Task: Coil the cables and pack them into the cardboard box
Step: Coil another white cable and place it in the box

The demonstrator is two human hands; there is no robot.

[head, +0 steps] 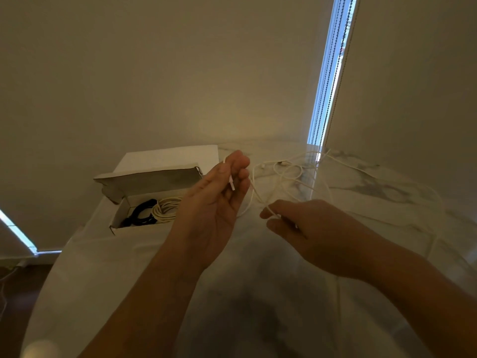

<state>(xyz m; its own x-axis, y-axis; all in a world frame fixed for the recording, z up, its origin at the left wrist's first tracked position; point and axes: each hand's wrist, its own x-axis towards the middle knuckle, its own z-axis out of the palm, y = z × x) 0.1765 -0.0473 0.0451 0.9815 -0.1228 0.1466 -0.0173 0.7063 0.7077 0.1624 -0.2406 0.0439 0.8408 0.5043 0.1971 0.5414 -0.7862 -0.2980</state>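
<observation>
Right hand (304, 226) fingers pinch the white cable (258, 197); raised, palm-up left hand (214, 200) fingers grip its plug end.

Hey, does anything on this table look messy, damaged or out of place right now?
Only the loose white cable, sprawled in tangled loops on the white marbled table while the left hand and right hand hold it. The open cardboard box looks intact.

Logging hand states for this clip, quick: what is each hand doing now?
Left hand: closed, pinching the plug end of the white cable.
Right hand: closed, pinching the same cable further along.
</observation>
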